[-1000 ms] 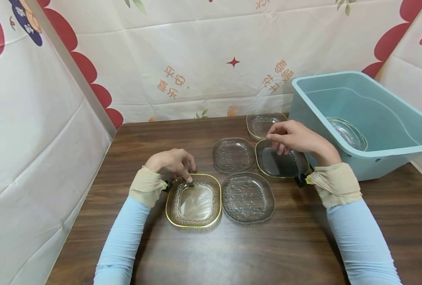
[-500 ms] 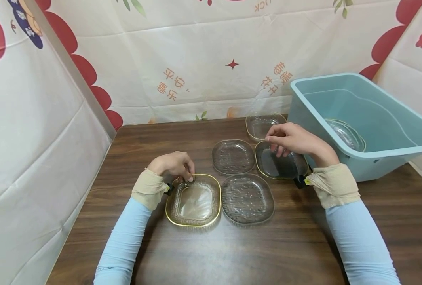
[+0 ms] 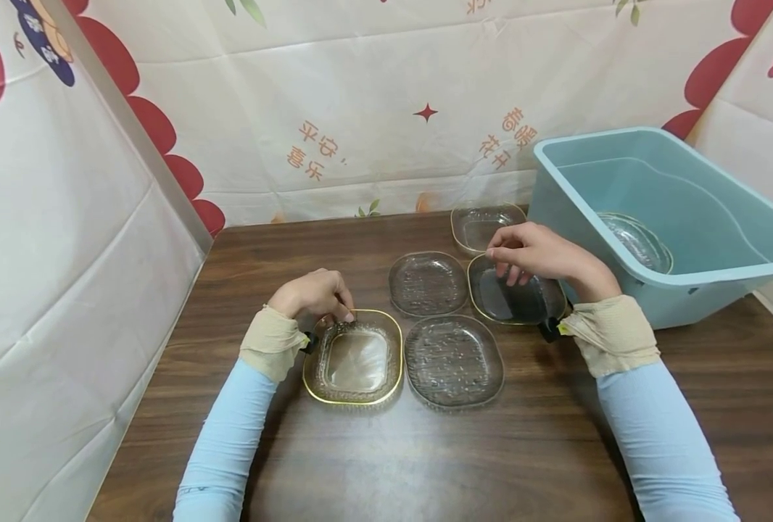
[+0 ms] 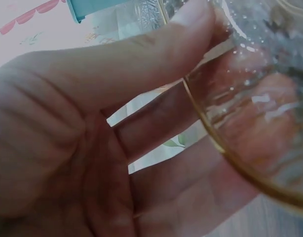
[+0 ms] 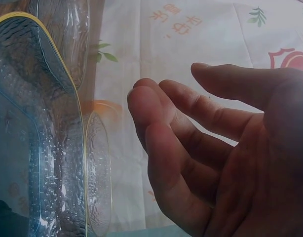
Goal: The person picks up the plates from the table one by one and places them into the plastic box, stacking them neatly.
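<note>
My left hand (image 3: 315,296) pinches the far-left rim of a gold-rimmed, rounded-square glass dish (image 3: 359,362). In the left wrist view the thumb lies over the rim of this dish (image 4: 260,116), and fingers show through the glass behind it. My right hand (image 3: 550,255) hovers with loosely curled fingers above a second gold-rimmed dish (image 3: 517,308). The right wrist view shows that hand (image 5: 206,153) holding nothing, apart from the dish (image 5: 57,148). Between the two gold-rimmed dishes lie a larger ridged clear plate (image 3: 455,362) and a smaller one (image 3: 428,285).
Another gold-rimmed dish (image 3: 489,226) sits at the table's back edge. A light blue bin (image 3: 670,163) stands at the right, with glass plates (image 3: 637,243) inside. A printed white cloth (image 3: 373,87) hangs behind the dark wooden table (image 3: 399,464).
The left thumb has closed on the rim of the dish, which has shifted slightly away from me and possibly risen a little. My right hand keeps its place.
</note>
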